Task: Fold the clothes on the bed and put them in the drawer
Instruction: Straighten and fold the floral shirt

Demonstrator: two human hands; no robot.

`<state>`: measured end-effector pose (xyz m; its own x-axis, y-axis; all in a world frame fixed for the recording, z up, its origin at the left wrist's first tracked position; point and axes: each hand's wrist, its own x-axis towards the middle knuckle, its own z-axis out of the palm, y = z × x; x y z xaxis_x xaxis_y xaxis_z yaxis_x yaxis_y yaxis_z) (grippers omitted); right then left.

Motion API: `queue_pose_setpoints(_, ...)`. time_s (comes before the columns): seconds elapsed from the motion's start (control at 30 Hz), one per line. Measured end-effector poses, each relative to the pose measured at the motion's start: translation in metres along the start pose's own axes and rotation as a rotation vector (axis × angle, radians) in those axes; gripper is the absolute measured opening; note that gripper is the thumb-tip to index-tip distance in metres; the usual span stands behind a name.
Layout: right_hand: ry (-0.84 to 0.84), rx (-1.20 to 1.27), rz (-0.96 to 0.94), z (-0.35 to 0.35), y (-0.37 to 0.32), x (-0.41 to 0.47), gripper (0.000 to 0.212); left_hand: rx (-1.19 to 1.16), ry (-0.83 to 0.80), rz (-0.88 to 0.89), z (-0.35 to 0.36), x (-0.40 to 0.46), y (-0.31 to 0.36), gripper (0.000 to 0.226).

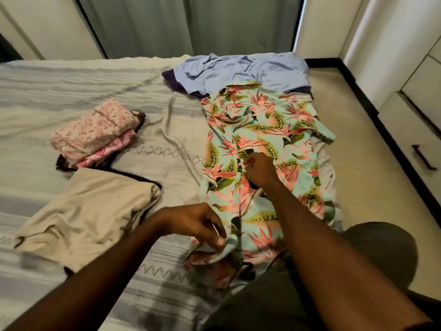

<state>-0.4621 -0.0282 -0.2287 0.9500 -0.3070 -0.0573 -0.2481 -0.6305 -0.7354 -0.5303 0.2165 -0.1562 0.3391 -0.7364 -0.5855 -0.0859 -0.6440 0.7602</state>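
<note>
1. Here, in the head view, a floral shirt (257, 144) lies lengthwise along the right edge of the bed (71, 87).
2. The left hand (200, 223) pinches the shirt's near hem; the right hand (259, 169) pinches its middle.
3. A blue garment (241, 72) sits at the far right corner.
4. A pink folded stack (95, 132) and a beige garment (88, 211) lie toward the left.
</note>
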Motion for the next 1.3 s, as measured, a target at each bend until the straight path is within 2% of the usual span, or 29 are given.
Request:
queue_pose_setpoints(0.07, 0.056, 0.014, 0.036, -0.027, 0.014, -0.003, 0.022, -0.037, -0.084, -0.03, -0.001, 0.013, 0.014, 0.036)
queue_pose_setpoints(0.13, 0.135, 0.017, 0.074, -0.057, 0.035, -0.003, 0.021, -0.023, -0.026, -0.014, -0.003, 0.036, 0.027, 0.035)
queue_pose_setpoints(0.23, 0.223, 0.01, 0.136, -0.103, 0.068, 0.004, 0.021, 0.053, 0.27, 0.021, -0.005, 0.093, 0.049, 0.035)
queue_pose_setpoints(0.33, 0.224, 0.023, 0.232, -0.139, 0.096, 0.017, 0.023, 0.038, 0.534, 0.083, -0.001, 0.159, 0.08, 0.041)
queue_pose_setpoints(0.43, 0.23, 0.133, 0.307, -0.166, 0.118, 0.039, 0.021, 0.08, 0.694, 0.087, 0.001, 0.215, 0.113, 0.046)
queue_pose_setpoints(0.53, 0.186, 0.367, 0.472, -0.179, 0.127, 0.064, 0.013, 0.15, 0.803, 0.053, 0.001, 0.257, 0.136, 0.055)
queue_pose_setpoints(0.6, 0.154, 0.432, 0.613, -0.181, 0.138, 0.085, 0.02, 0.2, 0.814, 0.017, 0.005, 0.279, 0.145, 0.06)
queue_pose_setpoints(0.7, 0.147, 0.312, 0.737, -0.173, 0.163, 0.114, 0.067, 0.321, 0.756, -0.085, 0.02, 0.293, 0.152, 0.077)
queue_pose_setpoints(0.77, 0.137, 0.352, 0.775, -0.165, 0.171, 0.128, 0.088, 0.433, 0.696, -0.148, 0.031, 0.297, 0.153, 0.081)
queue_pose_setpoints(0.8, 0.131, 0.414, 0.769, -0.162, 0.169, 0.135, 0.088, 0.475, 0.674, -0.162, 0.032, 0.302, 0.153, 0.078)
queue_pose_setpoints(0.87, 0.163, 0.444, 0.692, -0.157, 0.164, 0.145, 0.076, 0.48, 0.644, -0.171, 0.034, 0.305, 0.149, 0.057)
queue_pose_setpoints(0.97, 0.287, 0.32, 0.58, -0.154, 0.146, 0.163, 0.054, 0.344, 0.599, -0.08, 0.021, 0.304, 0.139, 0.02)
queue_pose_setpoints(1.07, 0.4, 0.426, 0.522, -0.152, 0.129, 0.175, 0.042, -0.112, 0.559, 0.063, 0.01, 0.29, 0.127, 0.027)
queue_pose_setpoints(1.13, 0.481, 0.538, 0.527, -0.15, 0.122, 0.18, 0.036, -0.407, 0.512, 0.085, 0.005, 0.281, 0.122, 0.03)
queue_pose_setpoints(1.23, 0.655, 0.601, 0.495, -0.151, 0.093, 0.184, 0.03, -0.639, 0.515, 0.058, -0.009, 0.27, 0.117, 0.019)
queue_pose_setpoints(1.3, 0.749, 0.536, 0.453, -0.145, 0.063, 0.188, 0.029, -0.746, 0.537, 0.044, -0.021, 0.261, 0.109, 0.021)
